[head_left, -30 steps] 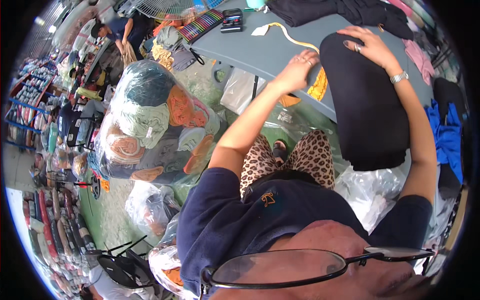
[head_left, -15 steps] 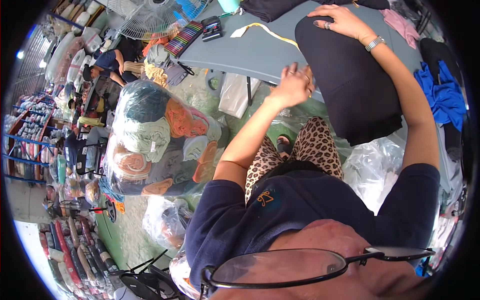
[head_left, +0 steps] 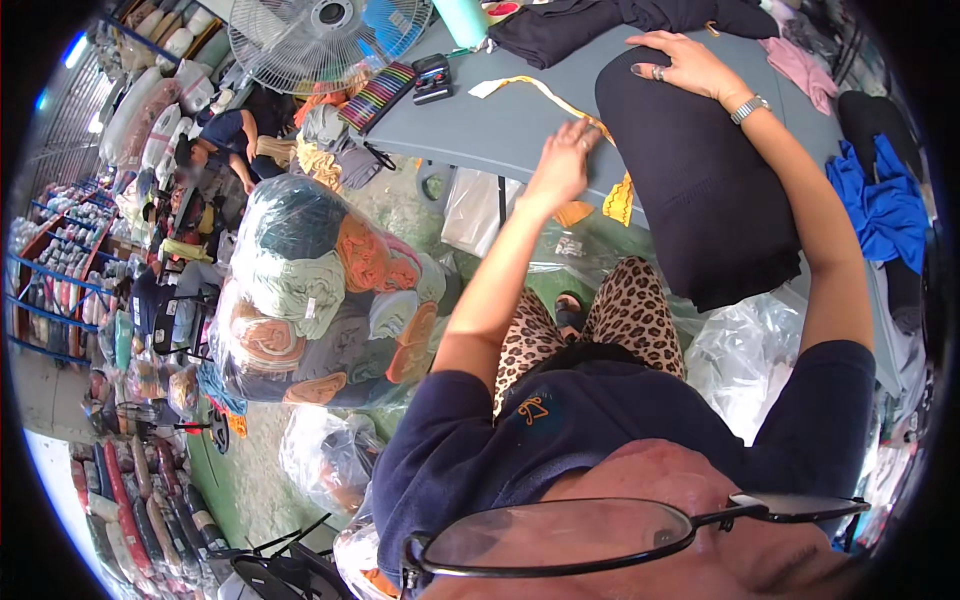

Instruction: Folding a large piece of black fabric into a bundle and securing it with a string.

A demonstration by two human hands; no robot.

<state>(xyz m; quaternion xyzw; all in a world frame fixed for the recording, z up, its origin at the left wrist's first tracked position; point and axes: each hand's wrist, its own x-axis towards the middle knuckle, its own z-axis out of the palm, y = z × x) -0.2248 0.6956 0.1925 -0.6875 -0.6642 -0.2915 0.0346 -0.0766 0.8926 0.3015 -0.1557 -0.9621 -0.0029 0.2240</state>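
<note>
A folded black garment (head_left: 700,180) lies over the near edge of the grey table (head_left: 500,125), its lower part hanging toward my lap. My right hand (head_left: 690,68) rests on its far end, fingers stretched out across the cloth. To the left, my left hand (head_left: 560,165) is at the table edge, apart from the garment, with its fingers loosely extended and nothing visible in them. Beside those fingertips runs a yellow tape measure (head_left: 545,92); its white end lies on the table, and another stretch hangs over the edge next to the garment.
More dark clothes (head_left: 545,35) lie at the table's back, near a pink cloth (head_left: 800,70). A black case (head_left: 432,78), a striped multicoloured pack (head_left: 378,97) and a fan (head_left: 330,40) stand left. A large plastic-wrapped clothing bundle (head_left: 310,300) is left of my legs; blue cloth (head_left: 885,190) hangs right.
My left hand has moved slightly left, away from the garment, and the hanging yellow tape now shows. My right hand stays on the garment. The view has shifted a little.
</note>
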